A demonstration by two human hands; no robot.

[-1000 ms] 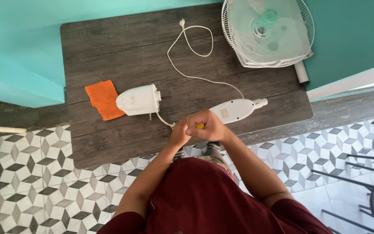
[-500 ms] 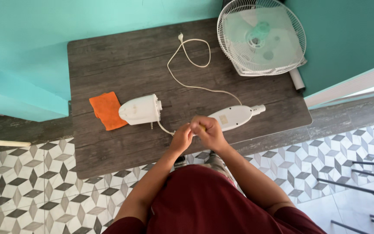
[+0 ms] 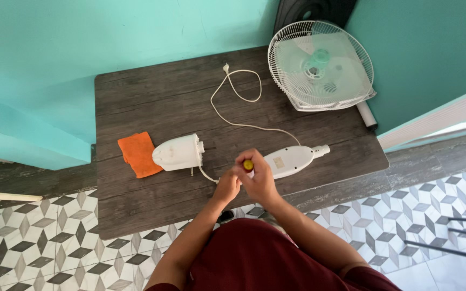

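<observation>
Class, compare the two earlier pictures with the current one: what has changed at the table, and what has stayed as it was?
Little changed. Both hands, left hand and right hand, remain together at the table edge, fingers on a small yellow-tipped tool. The white motor housing, orange cloth, white base piece, cord and fan guard lie unmoved.

A dark wood-grain worktop (image 3: 136, 97) stood against the turquoise wall on a patterned tile floor (image 3: 39, 248). On it lay an orange cloth (image 3: 138, 154), just beside a white motor housing (image 3: 178, 153), and a long white casing (image 3: 292, 160) near the front edge. A white cord (image 3: 232, 110) looped across the middle, and a fan head with a wire grille (image 3: 320, 66) lay at the far right corner.
</observation>
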